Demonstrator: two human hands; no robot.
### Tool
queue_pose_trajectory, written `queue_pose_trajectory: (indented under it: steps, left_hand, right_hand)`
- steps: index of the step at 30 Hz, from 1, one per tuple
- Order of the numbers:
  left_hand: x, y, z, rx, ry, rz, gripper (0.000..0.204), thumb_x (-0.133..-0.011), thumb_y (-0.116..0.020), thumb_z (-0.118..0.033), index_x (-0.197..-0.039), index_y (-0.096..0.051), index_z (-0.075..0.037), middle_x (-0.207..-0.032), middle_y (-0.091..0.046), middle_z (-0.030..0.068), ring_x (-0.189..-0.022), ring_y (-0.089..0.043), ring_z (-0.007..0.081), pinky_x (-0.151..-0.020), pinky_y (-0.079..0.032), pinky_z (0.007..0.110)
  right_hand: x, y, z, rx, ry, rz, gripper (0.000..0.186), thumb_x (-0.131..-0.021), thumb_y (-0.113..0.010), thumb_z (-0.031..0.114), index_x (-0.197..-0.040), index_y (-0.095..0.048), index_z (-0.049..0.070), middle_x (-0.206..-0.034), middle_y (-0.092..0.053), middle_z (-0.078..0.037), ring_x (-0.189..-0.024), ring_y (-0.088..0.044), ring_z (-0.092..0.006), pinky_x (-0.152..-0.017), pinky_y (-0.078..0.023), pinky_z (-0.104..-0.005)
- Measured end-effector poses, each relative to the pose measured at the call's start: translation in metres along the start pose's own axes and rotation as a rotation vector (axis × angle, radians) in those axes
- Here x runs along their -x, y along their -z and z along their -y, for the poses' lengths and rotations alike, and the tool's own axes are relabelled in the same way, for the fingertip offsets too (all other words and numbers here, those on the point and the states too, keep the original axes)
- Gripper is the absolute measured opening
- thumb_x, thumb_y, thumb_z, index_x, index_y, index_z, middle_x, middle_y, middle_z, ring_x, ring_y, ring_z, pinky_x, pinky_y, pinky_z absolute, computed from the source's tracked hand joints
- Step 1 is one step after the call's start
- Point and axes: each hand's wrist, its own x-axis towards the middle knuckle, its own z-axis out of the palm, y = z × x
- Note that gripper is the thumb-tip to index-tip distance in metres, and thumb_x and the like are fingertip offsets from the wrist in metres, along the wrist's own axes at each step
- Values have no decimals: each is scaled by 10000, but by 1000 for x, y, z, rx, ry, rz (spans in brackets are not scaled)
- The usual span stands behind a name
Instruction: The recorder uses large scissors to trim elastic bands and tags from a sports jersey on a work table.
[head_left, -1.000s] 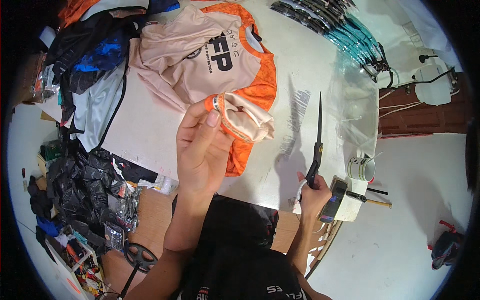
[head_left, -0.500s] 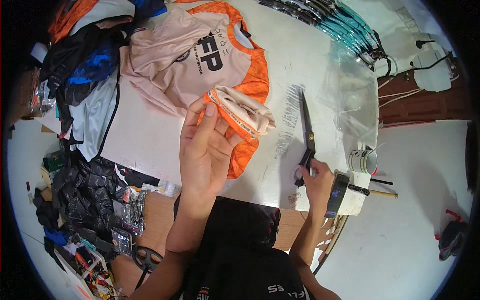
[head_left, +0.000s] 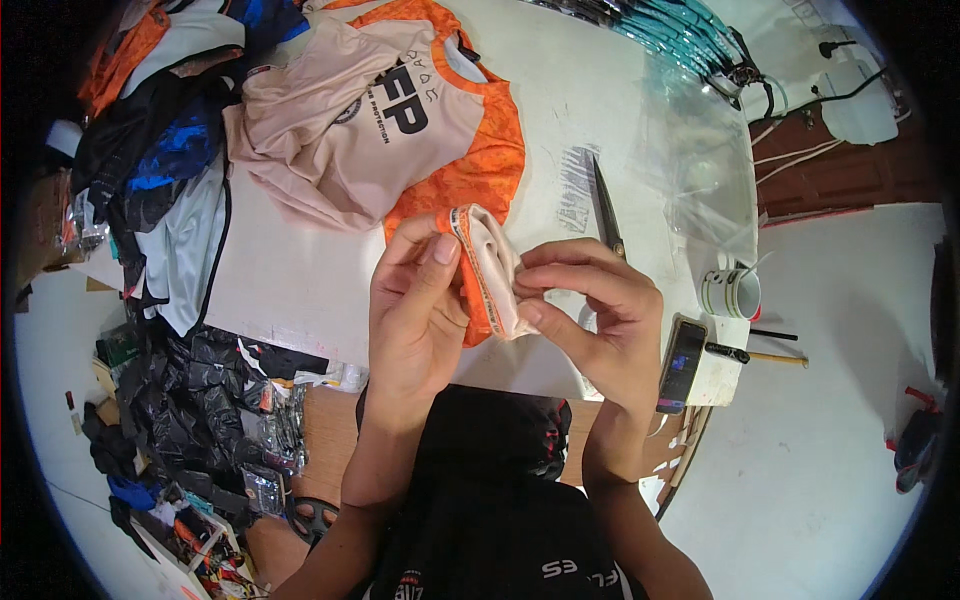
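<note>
A peach shirt with orange sleeves [head_left: 345, 150] lies spread on the white table [head_left: 290, 285], black print on its front. In front of me is a cuff [head_left: 482, 270] with an orange band and peach inner fabric, apparently the shirt's sleeve end. My left hand [head_left: 415, 315] is closed on the orange band, thumb on its outer face. Opposite it, my right hand [head_left: 605, 320] pinches the peach edge between thumb and fingers. Behind the right hand lie black scissors [head_left: 603, 205]; their blades show, and the handles are mostly hidden.
A phone [head_left: 683, 362] and a striped mug [head_left: 738, 293] stand at the table's right edge. Dark and white clothes [head_left: 180, 215] are heaped at the left. Teal packaged items [head_left: 680, 35] lie at the far right, near clear plastic [head_left: 690, 170]. Black bags [head_left: 190, 400] fill the floor at left.
My right hand has left the scissors on the table and moved left to grip the cuff. The cuff has turned more upright and come slightly lower in my left hand.
</note>
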Motion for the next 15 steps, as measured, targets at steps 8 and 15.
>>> queue_pose_trajectory:
  steps: [8,15]
  left_hand:
    - [0,1,13,47,17,25,193,-922,-475,-108,-1102,-495,-39,-1031,-579,84,-934,-584,155,-808,-500,311]
    - [4,21,16,394,120,-20,277,-946,-370,-199,-1159,-487,-64,-1125,-559,132,-1055,-549,291,-895,-455,458]
  right_hand:
    - [7,-4,-2,-75,-110,59,154,-708,-660,-67,-849,-623,-17,-849,-617,-93,-765,-613,-171,-689,-486,-263]
    - [11,-15,2,-258,-167,-2,168,-740,-621,-112,-885,-614,-27,-922,-578,-116,-848,-587,-166,-712,-491,-264]
